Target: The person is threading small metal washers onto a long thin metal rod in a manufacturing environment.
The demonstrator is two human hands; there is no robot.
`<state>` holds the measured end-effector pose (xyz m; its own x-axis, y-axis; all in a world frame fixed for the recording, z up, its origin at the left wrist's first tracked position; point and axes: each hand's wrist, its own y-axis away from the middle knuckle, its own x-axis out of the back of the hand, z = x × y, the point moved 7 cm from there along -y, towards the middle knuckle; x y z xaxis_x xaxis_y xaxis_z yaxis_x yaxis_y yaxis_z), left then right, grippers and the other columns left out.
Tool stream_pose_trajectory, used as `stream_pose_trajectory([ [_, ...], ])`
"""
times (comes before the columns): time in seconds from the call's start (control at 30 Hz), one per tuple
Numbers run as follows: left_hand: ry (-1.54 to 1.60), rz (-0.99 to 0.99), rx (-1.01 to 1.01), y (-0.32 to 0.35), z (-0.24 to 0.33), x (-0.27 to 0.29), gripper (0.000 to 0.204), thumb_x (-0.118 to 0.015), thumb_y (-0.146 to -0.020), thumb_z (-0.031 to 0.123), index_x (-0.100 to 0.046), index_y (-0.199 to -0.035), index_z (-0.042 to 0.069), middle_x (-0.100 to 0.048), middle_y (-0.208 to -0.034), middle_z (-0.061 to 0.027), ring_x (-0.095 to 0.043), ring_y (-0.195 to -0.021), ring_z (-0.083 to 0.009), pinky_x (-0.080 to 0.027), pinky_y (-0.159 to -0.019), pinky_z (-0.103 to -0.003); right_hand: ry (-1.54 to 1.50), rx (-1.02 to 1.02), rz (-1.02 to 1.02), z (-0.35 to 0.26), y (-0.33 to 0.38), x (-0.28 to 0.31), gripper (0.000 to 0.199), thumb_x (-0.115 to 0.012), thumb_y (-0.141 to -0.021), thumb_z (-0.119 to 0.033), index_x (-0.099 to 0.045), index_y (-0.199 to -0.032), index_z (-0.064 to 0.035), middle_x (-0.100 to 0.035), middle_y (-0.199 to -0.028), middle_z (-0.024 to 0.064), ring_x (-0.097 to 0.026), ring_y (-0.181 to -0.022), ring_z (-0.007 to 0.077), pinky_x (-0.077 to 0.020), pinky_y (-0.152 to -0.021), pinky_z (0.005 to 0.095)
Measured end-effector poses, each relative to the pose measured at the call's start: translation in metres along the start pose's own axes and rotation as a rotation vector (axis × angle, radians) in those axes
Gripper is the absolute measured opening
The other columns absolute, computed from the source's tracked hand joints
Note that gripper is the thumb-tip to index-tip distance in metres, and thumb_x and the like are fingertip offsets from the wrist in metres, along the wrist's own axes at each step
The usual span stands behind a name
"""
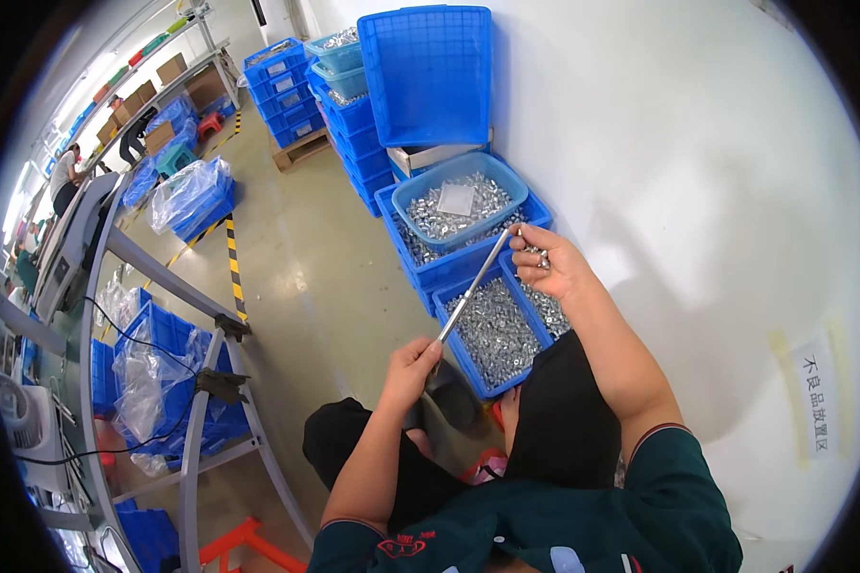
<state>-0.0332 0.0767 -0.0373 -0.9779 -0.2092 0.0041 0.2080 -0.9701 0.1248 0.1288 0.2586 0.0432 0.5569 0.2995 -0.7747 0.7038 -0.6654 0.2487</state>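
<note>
Workshop, grey concrete floor (334,277), white wall (698,172) at right. Left hand (413,368) gripping lower end of thin metal rod (472,288); right hand (548,264) pinching its top end plus small metal parts. Rod slants over blue bins (492,334) of parts. Stacked blue crates (354,115) behind, metal frame (196,382) at left.

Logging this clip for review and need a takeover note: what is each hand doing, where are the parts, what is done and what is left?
Left hand: gripping the lower end of a thin metal rod.
Right hand: at the rod's upper tip, pinching small metal parts.
Parts: loose metal pieces fill the blue crate under the rod; more in the light-blue basin behind.
Done: cannot tell whether any pieces are on the rod.
Left: the crate is far from empty.
</note>
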Motion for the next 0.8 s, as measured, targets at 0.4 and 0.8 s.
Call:
stream_pose_trajectory([
  [0.4, 0.014, -0.043, 0.036, 0.0, -0.009, -0.001, 0.027, -0.053, -0.089, 0.027, -0.056, -0.078, 0.003, -0.049, -0.065, 0.0006, -0.045, -0.059, -0.008, -0.036, -0.054, -0.022, 0.081, 0.035, -0.016, 0.004, -0.004, -0.009, 0.014, -0.066, -0.079, -0.01, -0.057, -0.088, -0.0047, -0.046, -0.065, -0.0021, -0.04, -0.049, 0.0041, -0.0249, -0.036, 0.0156],
  [0.8, 0.155, 0.002, 0.048, -0.007, 0.007, -0.005, 0.028, -0.048, -0.09, 0.027, -0.053, -0.076, 0.004, -0.048, -0.06, -0.0009, -0.042, -0.054, -0.0085, -0.032, -0.05, -0.023, 0.323, -0.36, -0.037, 0.049, 0.002, -0.018, 0.024, -0.056, -0.085, -0.014, -0.056, -0.103, 0.0017, -0.053, -0.075, 0.0046, -0.038, -0.049, 0.0046, -0.0247, -0.035, 0.0132],
])
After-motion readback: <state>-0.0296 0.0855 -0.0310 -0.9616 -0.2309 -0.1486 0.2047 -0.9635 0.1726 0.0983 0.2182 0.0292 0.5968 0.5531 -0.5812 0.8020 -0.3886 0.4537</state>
